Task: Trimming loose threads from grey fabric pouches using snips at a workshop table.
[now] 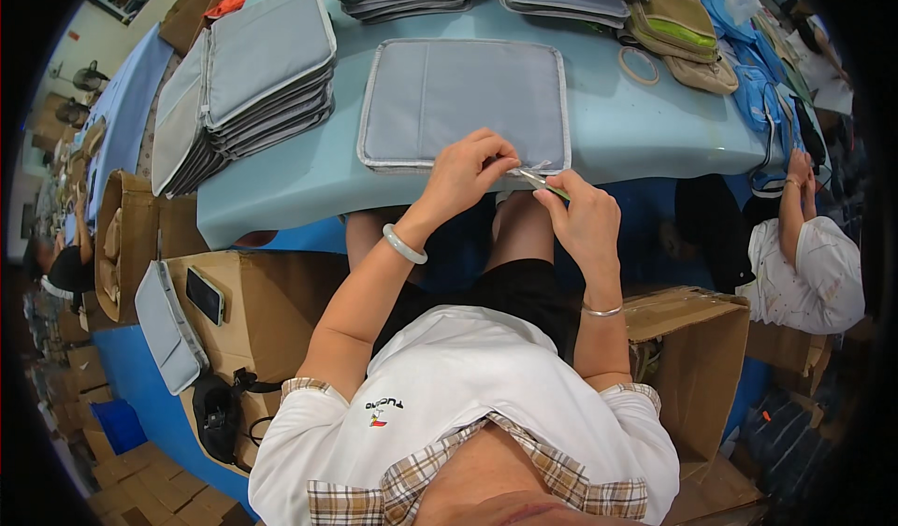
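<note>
A flat grey padded fabric panel (472, 96) with pale binding lies before me at the table's near edge. My left hand (468, 172) is closed, thumb and fingertips pinched together at the panel's near edge, close to its right corner. Just right of those fingertips, small whitish thread or binding ends (540, 165) stick out. My right hand (587, 222) is closed around thread snips (533, 178) with a greenish handle. Their metal tips point up and left at the edge beside my left fingertips. Whether the blades touch a thread is too small to tell.
Stacks of similar grey panels (271, 54) stand left and at the back of the blue-covered table (655, 129). A tape roll (638, 65) and olive bags (673, 26) lie right. Cardboard boxes (697, 367) flank me; a phone (205, 296) rests left. A co-worker (804, 264) sits right.
</note>
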A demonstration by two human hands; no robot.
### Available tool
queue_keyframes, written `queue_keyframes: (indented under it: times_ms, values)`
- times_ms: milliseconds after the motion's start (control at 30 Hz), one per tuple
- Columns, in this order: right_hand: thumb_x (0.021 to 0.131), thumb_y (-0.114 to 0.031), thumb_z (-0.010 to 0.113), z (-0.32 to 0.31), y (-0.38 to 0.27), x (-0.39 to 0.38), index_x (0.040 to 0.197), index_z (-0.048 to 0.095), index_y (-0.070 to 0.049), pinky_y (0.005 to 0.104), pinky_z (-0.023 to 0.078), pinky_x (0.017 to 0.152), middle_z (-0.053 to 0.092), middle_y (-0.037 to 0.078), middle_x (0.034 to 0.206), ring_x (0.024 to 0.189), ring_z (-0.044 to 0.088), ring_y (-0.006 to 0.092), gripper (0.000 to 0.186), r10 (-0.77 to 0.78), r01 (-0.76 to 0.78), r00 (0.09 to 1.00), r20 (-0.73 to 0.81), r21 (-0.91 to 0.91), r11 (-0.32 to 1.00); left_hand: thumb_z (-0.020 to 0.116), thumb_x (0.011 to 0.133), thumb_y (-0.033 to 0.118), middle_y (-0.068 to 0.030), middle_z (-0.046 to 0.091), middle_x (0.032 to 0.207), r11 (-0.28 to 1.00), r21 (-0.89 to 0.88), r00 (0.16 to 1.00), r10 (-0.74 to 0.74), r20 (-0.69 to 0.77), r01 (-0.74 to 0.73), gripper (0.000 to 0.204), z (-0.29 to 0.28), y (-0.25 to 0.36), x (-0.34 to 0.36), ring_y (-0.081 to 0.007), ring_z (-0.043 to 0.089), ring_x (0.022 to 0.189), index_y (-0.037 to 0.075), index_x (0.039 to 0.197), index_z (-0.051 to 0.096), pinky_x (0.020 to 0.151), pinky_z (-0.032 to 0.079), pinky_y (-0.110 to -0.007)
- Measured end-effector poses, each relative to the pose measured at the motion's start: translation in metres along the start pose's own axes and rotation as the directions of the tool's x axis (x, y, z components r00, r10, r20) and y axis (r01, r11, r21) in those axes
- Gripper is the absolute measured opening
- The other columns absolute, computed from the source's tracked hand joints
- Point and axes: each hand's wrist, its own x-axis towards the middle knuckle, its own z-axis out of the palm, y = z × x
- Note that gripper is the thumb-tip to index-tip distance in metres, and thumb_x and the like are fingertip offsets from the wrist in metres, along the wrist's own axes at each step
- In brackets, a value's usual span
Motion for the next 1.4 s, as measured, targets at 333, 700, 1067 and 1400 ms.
queue_keyframes:
  times_ms: [333,700,1067,1400]
  values:
    - [0.082,-0.027,0.072,0.0,0.006,-0.002,0.086,0.065,-0.007,0.0389,0.049,0.058,0.068,0.01,0.075,0.068,0.066,0.032,0.021,0.013,-0.014,1.0,0.004,0.024,1.0,0.068,0.086,0.019,-0.0065,0.06,0.081,0.999,-0.039,0.998,0.008,0.062,-0.006,0.012,-0.004,-0.006,-0.001,-0.0214,0.058,0.067,0.007,0.088,0.069,0.061,0.046,-0.033]
    - [0.083,-0.026,0.072,-0.005,0.014,-0.009,0.088,0.065,-0.006,0.0373,0.049,0.057,0.068,0.012,0.073,0.065,0.066,0.0317,0.022,0.096,-0.095,0.995,-0.001,0.118,0.988,0.069,0.083,0.015,0.0,0.062,0.083,0.894,0.304,0.933,0.358,-0.041,-0.33,0.007,0.011,-0.009,-0.001,-0.0217,0.063,0.067,0.014,0.089,0.069,0.055,0.05,-0.033]
    - [0.082,-0.027,0.072,0.001,0.01,-0.007,0.088,0.066,-0.007,0.0375,0.05,0.057,0.068,0.011,0.073,0.067,0.067,0.0312,0.022,0.048,-0.045,0.998,-0.038,0.079,0.996,0.067,0.084,0.012,-0.0023,0.061,0.085,0.91,0.267,0.939,0.341,-0.042,-0.319,0.005,0.013,-0.01,0.001,-0.0236,0.063,0.068,0.01,0.088,0.064,0.055,0.049,-0.034]
    - [0.081,-0.025,0.072,0.003,-0.001,-0.003,0.086,0.064,-0.008,0.0387,0.049,0.055,0.067,0.009,0.073,0.065,0.066,0.0299,0.02,-0.027,0.024,0.997,-0.074,-0.038,0.999,0.066,0.085,0.011,-0.003,0.061,0.085,0.924,0.234,0.948,0.317,-0.029,-0.302,0.004,0.012,-0.01,0.001,-0.0241,0.063,0.069,0.009,0.088,0.065,0.057,0.049,-0.035]
